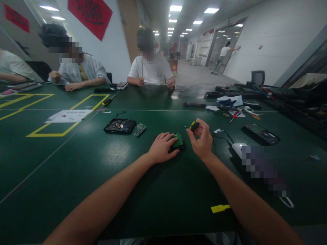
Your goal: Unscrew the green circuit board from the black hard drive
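My left hand [163,147] lies over a small hard drive [178,141], with its fingers across the left and top and the thumb at the near edge. A green circuit board shows on the drive's upper face; the hand hides its left part. Right of the drive, my right hand [201,139] grips the yellow-and-black handle of a screwdriver [194,126] between thumb and fingers. I cannot make out its shaft or tip. A loose circuit board [140,130] and an opened black drive casing [120,126] lie to the left on the green table.
Another hard drive [260,133] and a white corded device [240,149] lie on the right. Tools and cloth [231,100] are heaped behind. A second screwdriver [106,101] and papers [68,115] lie at the back left. Co-workers sit across the table [122,211].
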Available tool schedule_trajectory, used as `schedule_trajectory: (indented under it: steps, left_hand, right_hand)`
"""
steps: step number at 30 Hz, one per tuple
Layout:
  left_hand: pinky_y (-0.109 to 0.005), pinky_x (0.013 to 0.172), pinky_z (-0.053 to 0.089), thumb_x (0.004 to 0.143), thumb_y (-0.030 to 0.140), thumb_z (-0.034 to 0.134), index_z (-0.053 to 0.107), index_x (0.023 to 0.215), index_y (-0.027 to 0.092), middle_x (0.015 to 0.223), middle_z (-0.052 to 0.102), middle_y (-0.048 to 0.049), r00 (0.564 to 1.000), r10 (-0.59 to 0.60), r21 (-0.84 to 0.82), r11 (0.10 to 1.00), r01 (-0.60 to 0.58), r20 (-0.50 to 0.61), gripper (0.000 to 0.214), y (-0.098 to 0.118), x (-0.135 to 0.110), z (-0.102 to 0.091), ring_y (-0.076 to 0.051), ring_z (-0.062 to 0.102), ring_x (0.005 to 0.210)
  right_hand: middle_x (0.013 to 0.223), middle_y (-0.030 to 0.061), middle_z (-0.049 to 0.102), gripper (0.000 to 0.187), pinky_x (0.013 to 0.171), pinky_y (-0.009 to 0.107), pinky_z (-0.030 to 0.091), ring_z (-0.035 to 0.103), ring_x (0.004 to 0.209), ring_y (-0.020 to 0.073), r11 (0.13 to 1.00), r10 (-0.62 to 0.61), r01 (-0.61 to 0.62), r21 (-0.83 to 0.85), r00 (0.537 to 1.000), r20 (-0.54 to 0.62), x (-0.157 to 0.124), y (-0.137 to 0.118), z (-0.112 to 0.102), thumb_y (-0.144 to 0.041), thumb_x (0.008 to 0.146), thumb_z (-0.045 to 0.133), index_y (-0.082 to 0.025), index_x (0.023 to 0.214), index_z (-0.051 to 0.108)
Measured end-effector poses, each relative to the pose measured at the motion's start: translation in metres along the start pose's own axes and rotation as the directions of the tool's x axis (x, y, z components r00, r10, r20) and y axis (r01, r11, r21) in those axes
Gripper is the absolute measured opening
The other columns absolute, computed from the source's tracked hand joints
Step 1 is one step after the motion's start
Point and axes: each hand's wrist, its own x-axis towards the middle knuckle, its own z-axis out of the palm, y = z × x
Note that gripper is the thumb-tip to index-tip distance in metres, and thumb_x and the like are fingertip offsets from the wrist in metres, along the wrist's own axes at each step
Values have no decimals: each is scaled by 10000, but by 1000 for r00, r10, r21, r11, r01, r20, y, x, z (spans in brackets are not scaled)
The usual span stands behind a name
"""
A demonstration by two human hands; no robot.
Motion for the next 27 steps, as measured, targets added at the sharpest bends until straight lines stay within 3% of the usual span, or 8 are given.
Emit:
schedule_trajectory:
  steps: [13,27]
  left_hand:
    - [-600,1242,365,948,574,650,608,1463,263,1528,579,-99,1000,13,22,1000,-13,-14,603,0,0,2,-372,462,1465]
    - [-611,1238,367,955,582,639,617,1454,241,1533,577,-115,1000,17,24,1000,-17,-8,604,-1,0,1,-379,468,1458]
  right_hand:
    - [1350,119,679,581,851,450,695,752,1014,249,1000,-1,1,-12,1000,28,0,4,0,-395,964,729,-305,1487,493]
    - [1301,124,626,504,785,418,673,709,959,238,1000,16,-16,0,983,182,21,-10,-5,-326,971,673,-283,1445,505]
